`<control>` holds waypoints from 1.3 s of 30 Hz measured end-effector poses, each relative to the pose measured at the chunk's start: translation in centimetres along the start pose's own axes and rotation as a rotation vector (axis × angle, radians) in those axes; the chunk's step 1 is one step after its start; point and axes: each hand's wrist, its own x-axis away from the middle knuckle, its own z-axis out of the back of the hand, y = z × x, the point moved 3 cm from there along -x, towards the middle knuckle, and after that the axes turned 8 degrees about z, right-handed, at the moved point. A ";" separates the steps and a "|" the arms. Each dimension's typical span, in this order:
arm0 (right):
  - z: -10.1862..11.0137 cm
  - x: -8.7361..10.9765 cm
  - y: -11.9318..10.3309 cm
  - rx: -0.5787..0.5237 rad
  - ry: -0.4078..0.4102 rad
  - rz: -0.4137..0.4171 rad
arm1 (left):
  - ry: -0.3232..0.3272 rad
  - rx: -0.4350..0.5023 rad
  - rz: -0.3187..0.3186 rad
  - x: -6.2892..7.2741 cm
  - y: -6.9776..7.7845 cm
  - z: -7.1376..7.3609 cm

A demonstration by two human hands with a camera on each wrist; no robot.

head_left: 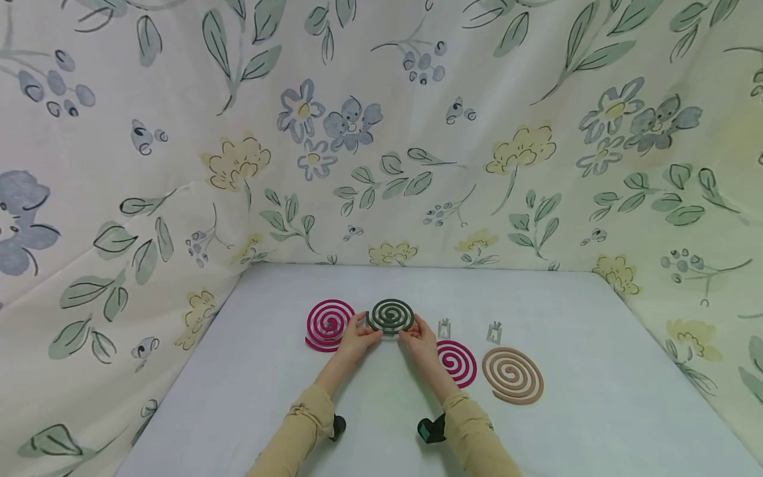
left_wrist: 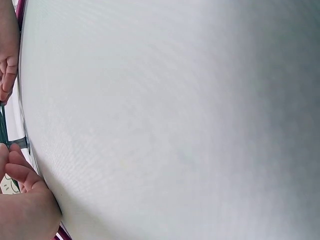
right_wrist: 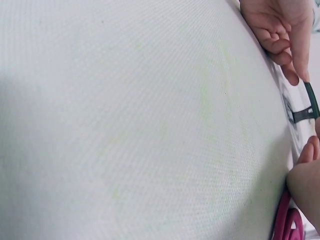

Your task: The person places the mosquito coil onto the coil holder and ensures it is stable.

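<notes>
A dark green mosquito coil [head_left: 390, 314] is held flat between the two hands, just above the table. My left hand [head_left: 359, 336] pinches its left edge, and my right hand [head_left: 420, 339] grips the right edge. Beneath the coil, a small metal stand [right_wrist: 303, 115] shows in the right wrist view, close over the table surface. Seen from the left wrist, the green coil [left_wrist: 3, 125] appears edge-on, with the left hand [left_wrist: 30, 207] below it and the right hand [left_wrist: 7, 55] above. Most of the stand is hidden by coil and fingers.
A magenta coil [head_left: 316, 322] lies left of the left hand, partly behind it. Another magenta coil [head_left: 457, 364] lies beside the right forearm, with a tan coil [head_left: 512, 375] farther right. Two metal stands, one nearer [head_left: 444, 328] and one farther right [head_left: 494, 332], sit behind them.
</notes>
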 end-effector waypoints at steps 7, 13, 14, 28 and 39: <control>0.0 -0.9 1.7 0.019 0.011 0.009 | -0.003 0.034 -0.085 -2.3 -2.5 0.1; 0.0 -0.9 1.5 0.010 0.009 -0.001 | 0.034 -0.003 -0.016 -1.5 -1.5 -0.1; 0.0 -0.9 1.4 0.007 0.006 -0.003 | 0.032 -0.004 -0.014 -1.3 -1.4 -0.1; 0.0 1.2 -2.2 -0.002 -0.006 0.000 | 0.037 0.009 0.016 -1.5 -1.4 -0.2; 0.0 -0.5 1.0 0.009 0.008 -0.007 | 0.036 0.001 0.020 -1.4 -1.4 -0.1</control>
